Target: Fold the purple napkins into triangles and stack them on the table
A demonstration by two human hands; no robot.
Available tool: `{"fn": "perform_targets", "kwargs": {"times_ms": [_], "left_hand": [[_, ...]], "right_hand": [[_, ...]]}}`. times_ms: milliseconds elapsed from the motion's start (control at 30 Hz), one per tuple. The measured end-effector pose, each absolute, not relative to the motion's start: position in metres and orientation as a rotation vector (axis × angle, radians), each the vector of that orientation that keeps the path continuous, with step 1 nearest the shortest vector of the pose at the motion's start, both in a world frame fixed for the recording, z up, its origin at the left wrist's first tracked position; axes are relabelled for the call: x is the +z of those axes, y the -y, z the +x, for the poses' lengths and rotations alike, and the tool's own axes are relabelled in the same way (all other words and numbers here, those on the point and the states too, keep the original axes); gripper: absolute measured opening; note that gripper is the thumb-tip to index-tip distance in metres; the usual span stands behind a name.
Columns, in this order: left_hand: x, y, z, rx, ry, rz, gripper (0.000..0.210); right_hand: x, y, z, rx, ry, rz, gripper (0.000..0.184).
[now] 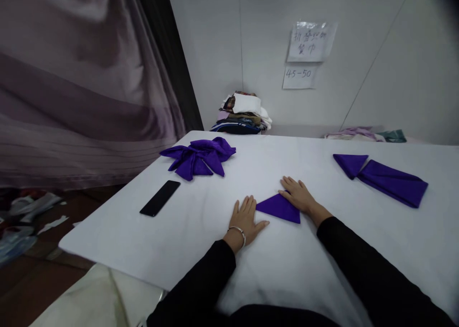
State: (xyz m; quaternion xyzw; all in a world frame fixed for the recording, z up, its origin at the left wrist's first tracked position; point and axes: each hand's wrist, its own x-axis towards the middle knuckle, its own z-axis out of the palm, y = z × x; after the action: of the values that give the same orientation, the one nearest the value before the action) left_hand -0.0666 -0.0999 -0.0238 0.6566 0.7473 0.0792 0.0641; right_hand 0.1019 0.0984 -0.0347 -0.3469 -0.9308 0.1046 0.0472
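Observation:
A purple napkin, folded into a flat triangle, lies on the white table in front of me. My left hand, with a silver bracelet at the wrist, rests flat at the triangle's left tip, fingers extended. Over the napkin's upper right corner lies my right hand, palm down with its fingers stretched out. That corner is partly hidden under the thumb and palm. Neither hand grips anything.
Several folded purple napkins form a pile at the far left, with a black phone nearer me. To the right lie more purple napkins. Stacked clothes stand beyond the table's far edge, under paper signs on the wall.

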Motion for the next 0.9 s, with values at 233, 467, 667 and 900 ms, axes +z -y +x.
{"fn": "perform_targets", "kwargs": {"times_ms": [233,467,667,900], "left_hand": [[-0.017,0.105,-0.067,0.242,-2.399,1.852,0.076],[-0.014,0.082,-0.035,0.363,-2.123,2.196,0.066],[-0.017,0.066,-0.035,0.365,-2.077,2.148,0.053],[-0.01,0.07,-0.05,0.305,-1.995,2.212,0.051]], "right_hand": [[-0.033,-0.098,0.101,0.307,2.848,-1.056,0.06],[-0.029,-0.096,0.1,0.297,2.863,-1.069,0.061],[-0.024,-0.089,0.1,0.305,2.845,-1.122,0.058],[-0.028,-0.081,0.099,0.3,2.802,-1.229,0.059]]}}
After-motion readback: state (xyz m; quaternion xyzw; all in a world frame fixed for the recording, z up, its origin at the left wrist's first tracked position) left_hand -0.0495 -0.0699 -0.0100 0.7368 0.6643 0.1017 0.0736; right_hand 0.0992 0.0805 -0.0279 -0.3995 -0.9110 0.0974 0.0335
